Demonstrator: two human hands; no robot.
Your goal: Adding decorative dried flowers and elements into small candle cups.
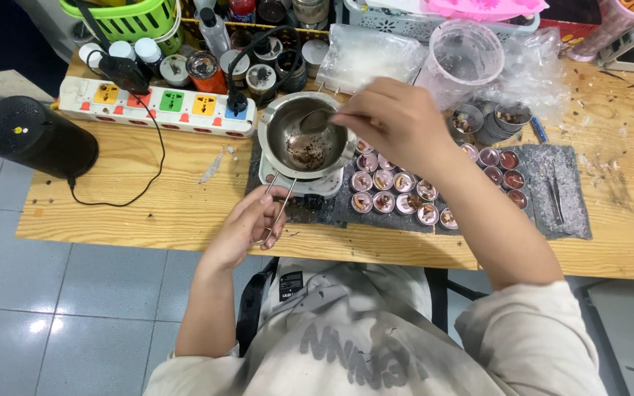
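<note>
Small steel melting pot (306,139), round, shiny, pour spouts on the rim. Inside: thin dark reddish residue with specks on the bottom, mostly bare metal otherwise. It sits on a small white heater base (299,183), on a dark grey mat (566,220), mid tabletop (148,205).

Left hand (247,220): fingers curled and pinched round the pot's wire handle (277,202), at the near end. Handle is a thin wire loop, runs from the pot's near-left rim down toward the person. So the pot's long axis is roughly far-to-near, slightly slanted left; pot upright, mouth up.

Right hand (398,121): fingers pressed together on the handle of a metal spoon (315,121). Spoon bowl is inside the pot near the far rim, dark, contents unreadable. Spoon axis runs right-to-left, bowl end pointing left. Can't tell if it touches the pot wall.

Just right of the pot, on the mat: rows of small round tins (394,189) filled with pinkish material and bits on top, more of them further right. Tweezers (554,192) lie on the mat's right end.

Surface: light wood tabletop, scratched, debris and flakes on the right side. Multi-colour power strip (155,106) left of the pot, black cable looping off it. Black cylinder (38,136) at the left edge. Green basket (130,18), jars and bottles along the back, clear plastic measuring cup (464,59) and plastic bags back right.

Room: grey tiled floor (53,293) below the near edge.
</note>
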